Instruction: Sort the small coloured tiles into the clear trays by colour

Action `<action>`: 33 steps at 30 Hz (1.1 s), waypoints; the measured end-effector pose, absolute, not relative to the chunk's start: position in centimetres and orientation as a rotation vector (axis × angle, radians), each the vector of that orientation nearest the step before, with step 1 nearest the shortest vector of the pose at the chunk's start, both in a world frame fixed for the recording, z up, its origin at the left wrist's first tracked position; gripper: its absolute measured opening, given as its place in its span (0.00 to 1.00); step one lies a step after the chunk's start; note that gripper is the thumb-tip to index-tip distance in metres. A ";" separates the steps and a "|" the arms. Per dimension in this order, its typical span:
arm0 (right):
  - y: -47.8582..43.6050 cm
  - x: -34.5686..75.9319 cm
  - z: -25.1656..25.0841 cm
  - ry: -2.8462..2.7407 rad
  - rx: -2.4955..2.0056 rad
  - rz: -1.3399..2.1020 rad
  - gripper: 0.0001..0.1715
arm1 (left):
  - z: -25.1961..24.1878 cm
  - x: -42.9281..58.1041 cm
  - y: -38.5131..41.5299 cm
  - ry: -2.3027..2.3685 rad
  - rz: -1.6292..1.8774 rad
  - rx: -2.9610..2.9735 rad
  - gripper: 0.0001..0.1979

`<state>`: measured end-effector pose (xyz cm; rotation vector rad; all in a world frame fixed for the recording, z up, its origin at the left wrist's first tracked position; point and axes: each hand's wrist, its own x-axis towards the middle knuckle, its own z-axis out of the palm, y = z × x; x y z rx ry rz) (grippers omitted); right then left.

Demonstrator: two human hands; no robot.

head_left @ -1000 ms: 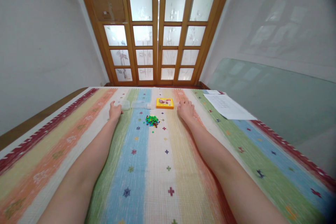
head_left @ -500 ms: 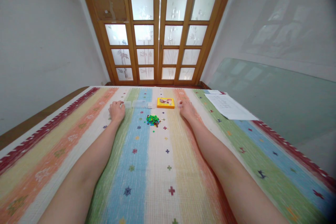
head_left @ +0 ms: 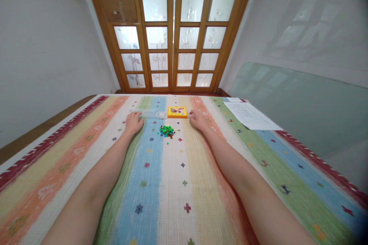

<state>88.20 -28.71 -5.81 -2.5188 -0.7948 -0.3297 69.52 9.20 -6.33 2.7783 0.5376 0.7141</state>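
Tblcloth (head_left: 172, 183) w/ pcs (head_left: 166, 131), yel. box (head_left: 177, 112)

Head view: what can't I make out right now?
All in the head view:
Left hand, right hand: palms hidden by their own backs.
Clear plastic: outline too faint to trace.
Yellow box: fine print too small.
Colourful pile: lower pieces hidden beneath upper ones.
Paper sheet: writing too small.

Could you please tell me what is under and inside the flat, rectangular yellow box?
The flat, rectangular yellow box appears to lie on the striped fabric tablecloth, visible around it. The surface directly beneath is covered, and any contents are hidden because only the outside shows.
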 end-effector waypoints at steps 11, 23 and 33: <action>-27.9 87.3 -5.6 -0.809 -2.555 -0.355 0.24 | -6.6 69.6 9.5 0.484 0.652 2.793 0.30; -27.9 86.5 -5.7 -0.942 -2.629 -0.346 0.28 | -6.0 68.9 9.6 0.631 0.706 2.814 0.28; -28.0 86.7 -5.7 -1.011 -2.621 -0.386 0.26 | -5.6 68.1 11.5 0.909 0.651 2.696 0.33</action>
